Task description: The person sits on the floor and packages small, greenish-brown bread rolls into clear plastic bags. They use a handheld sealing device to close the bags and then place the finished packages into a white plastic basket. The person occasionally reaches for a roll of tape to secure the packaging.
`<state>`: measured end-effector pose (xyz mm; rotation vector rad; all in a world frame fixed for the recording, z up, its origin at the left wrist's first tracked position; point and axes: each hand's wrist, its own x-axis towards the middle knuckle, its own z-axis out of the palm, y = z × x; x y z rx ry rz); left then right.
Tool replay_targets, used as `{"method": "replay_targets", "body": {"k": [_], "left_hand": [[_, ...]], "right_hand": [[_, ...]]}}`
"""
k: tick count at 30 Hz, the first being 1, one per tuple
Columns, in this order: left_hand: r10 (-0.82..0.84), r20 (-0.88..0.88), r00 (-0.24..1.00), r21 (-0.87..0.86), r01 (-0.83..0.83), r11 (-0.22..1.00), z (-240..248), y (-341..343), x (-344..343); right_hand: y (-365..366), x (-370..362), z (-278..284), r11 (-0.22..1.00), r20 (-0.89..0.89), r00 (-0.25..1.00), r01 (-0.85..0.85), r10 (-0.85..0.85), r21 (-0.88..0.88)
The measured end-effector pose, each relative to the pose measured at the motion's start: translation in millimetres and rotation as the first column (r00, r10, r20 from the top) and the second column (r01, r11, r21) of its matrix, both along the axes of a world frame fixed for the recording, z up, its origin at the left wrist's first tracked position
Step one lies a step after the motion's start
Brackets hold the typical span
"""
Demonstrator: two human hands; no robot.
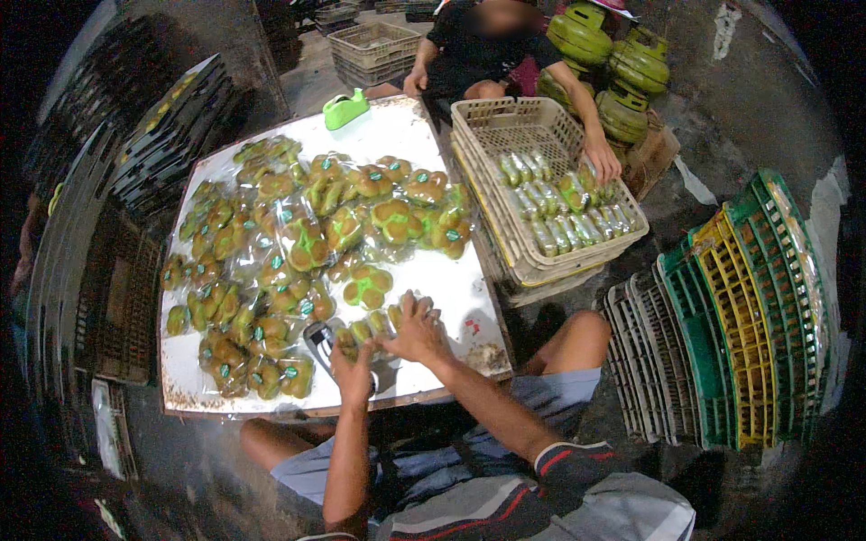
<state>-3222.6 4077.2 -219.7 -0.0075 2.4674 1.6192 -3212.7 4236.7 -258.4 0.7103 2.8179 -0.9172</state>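
Observation:
In front of me on the white table [397, 279], near its front edge, lies a clear pack of small green-brown buns [368, 330] set in a row. My left hand [352, 371] grips its left end, thumb and fingers against the plastic. At the other end my right hand [419, 332] is curled over the pack, hiding part of it. Just left of the pack sits a dark, grey-edged object [318, 339], partly hidden. Beyond the hands rests a flower-shaped brown and green bun [365, 287].
Bagged flower-shaped buns [271, 243] cover the table's left and middle. A green tape dispenser [345, 109] stands at the far edge. Another person's hand [603, 159] reaches into a beige crate [550, 261] of packs. Stacked crates [722, 325] stand right; gas cylinders [639, 61] stand behind.

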Motion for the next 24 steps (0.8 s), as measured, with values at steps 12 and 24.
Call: {"method": "replay_targets", "body": {"k": [12,24], "left_hand": [[0.278,-0.221,0.935,-0.08,-0.301,0.95,-5,-71,-24],[0.099,-0.067,0.993,-0.451,-0.119,0.885,-36,-87,-33]], "right_hand": [[77,38,-14,0.821,-0.294,0.918,0.056,-0.266,-0.568],[-25,65,16,0.757,-0.244,0.936,-0.35,0.254,-0.553]]}}
